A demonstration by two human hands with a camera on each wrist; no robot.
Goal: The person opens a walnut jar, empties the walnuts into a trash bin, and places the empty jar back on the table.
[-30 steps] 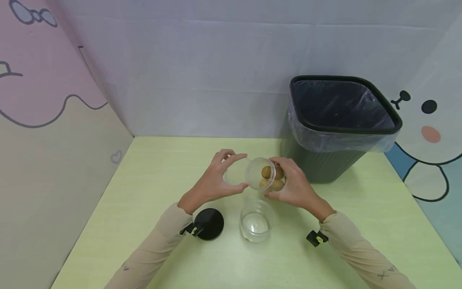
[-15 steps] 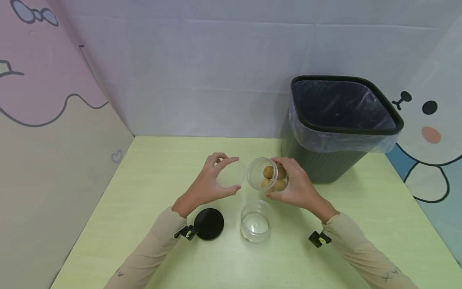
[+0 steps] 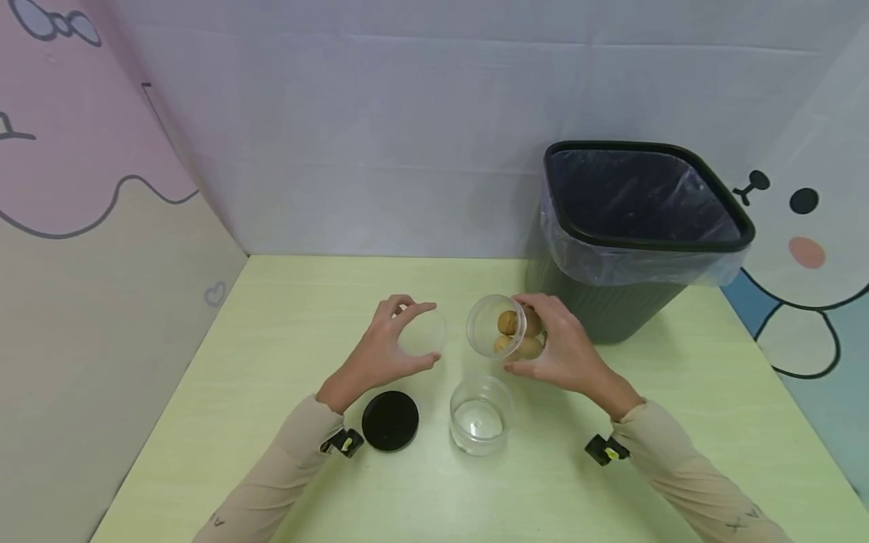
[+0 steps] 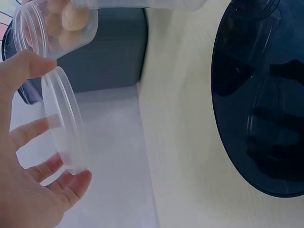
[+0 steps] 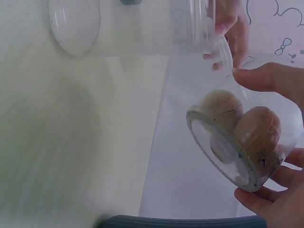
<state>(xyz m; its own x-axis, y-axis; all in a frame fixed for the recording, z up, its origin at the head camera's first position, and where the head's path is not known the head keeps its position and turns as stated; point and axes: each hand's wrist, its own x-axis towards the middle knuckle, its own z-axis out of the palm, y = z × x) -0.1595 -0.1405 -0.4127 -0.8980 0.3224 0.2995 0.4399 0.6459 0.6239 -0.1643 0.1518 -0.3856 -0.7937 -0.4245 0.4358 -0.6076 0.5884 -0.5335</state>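
My left hand pinches a thin, translucent round lid between thumb and fingers, above the table. Just to its right, my right hand grips a clear plastic jar, tilted with its uncovered mouth towards the lid. Several brown, walnut-like balls lie inside, near the jar's base; the right fingers partly cover them in the head view. A gap separates lid and jar in the head view. Below them, a second clear jar stands upright, uncovered, nothing visible in it.
A black round disc lies on the pale table, left of the standing jar. At the back right stands a grey bin with a black rim and plastic liner. Walls enclose the back and left.
My left hand has drawn away to the left with the lid, widening the gap to the jar. The right hand with its jar has shifted slightly right.
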